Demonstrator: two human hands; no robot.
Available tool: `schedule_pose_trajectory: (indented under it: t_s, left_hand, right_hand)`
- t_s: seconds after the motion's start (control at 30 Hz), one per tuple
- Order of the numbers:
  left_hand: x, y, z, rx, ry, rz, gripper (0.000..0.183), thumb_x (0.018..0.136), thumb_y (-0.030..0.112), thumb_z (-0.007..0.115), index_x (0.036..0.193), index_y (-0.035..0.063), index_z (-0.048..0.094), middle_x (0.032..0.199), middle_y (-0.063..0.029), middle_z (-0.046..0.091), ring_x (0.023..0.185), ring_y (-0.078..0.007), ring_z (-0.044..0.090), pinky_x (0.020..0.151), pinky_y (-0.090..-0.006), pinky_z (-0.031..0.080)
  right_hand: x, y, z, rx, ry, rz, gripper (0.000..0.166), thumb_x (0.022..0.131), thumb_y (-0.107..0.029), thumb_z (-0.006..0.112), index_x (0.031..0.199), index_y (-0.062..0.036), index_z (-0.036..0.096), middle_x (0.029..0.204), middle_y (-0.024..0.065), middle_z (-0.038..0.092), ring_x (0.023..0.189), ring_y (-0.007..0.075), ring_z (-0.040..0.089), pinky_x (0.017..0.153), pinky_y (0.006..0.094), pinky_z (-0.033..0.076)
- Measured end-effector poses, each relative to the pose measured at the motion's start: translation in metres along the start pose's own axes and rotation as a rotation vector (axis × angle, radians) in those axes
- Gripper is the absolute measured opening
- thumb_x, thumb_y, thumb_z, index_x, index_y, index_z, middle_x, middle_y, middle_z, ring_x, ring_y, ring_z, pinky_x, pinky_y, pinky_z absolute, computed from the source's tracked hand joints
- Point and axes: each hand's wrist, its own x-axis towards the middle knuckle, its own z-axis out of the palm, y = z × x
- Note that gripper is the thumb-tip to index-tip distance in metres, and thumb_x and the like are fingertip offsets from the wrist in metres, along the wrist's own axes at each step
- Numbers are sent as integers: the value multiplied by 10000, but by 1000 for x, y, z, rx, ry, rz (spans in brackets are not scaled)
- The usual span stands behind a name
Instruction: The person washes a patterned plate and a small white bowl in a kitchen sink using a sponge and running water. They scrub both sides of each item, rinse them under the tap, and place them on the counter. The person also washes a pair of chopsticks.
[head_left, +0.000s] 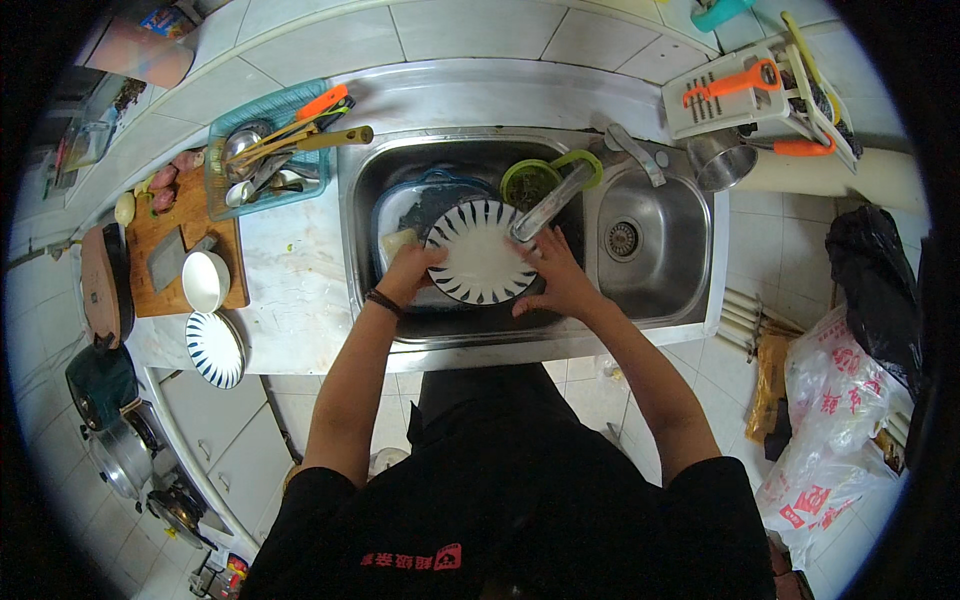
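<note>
A white plate (480, 251) with dark dashes around its rim is held over the large basin of a steel sink (465, 330). My left hand (409, 274) grips its left edge. On the right, my right hand (559, 277) has its fingers spread and thumb apart, with blurred fingertips at the plate's rim beneath the faucet spout (551, 204). Behind the plate sits a blue-rimmed tub (390, 201), partly hidden. A pale yellow sponge (397, 241) lies by my left hand. At the back of the basin is a green strainer (531, 184) with dark bits inside.
Left of the sink, a teal basket (322, 180) holds utensils. A wooden cutting board (217, 180) carries a cleaver (165, 259) and a white bowl (205, 281); stacked plates (214, 349) overhang the counter's front edge. Right are a small basin (652, 240), a saucepan (721, 163) and plastic bags (832, 420).
</note>
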Motion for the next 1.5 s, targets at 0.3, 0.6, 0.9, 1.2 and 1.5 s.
schedule_pose_trajectory:
  t_s: [0.3,0.6,0.9,1.2,1.5]
  left_hand:
    - [4,17,-10,24,-82,-74,580,854,507,468,1136,4,526,1105,-169,558,986,-265,566,868,-384,460]
    - [5,-19,111,380,397,609,638,870,476,471,1266,-20,403,1227,-208,476,1108,-331,468,951,-392,348]
    - [47,3,92,506,202,496,520,801,464,592,1074,21,595,1037,-149,605,917,-303,585,783,-372,451]
    - [18,23,27,-171,-310,-148,524,784,203,685,1209,-3,457,1091,-125,580,975,-217,584,852,-365,485]
    - [-5,11,55,-187,-332,172,596,688,11,690,1232,45,449,1154,-118,545,1059,-257,537,902,-422,447]
  right_hand:
    - [4,-18,6,863,-384,340,334,769,-251,688,1046,-70,642,1006,102,640,974,225,568,973,385,338]
    - [-22,-8,8,1395,-27,789,267,795,-184,677,947,32,635,872,64,644,764,127,597,685,265,462]
    - [-21,-10,-10,1502,12,934,352,783,-177,679,1001,78,572,924,121,630,827,204,621,722,327,501]
    - [2,32,5,1692,-16,883,431,797,-238,663,1113,24,532,1041,132,603,941,218,594,812,359,480]
    - [61,37,57,308,326,457,362,898,-276,483,1139,-7,510,1002,172,577,919,339,561,800,409,438]
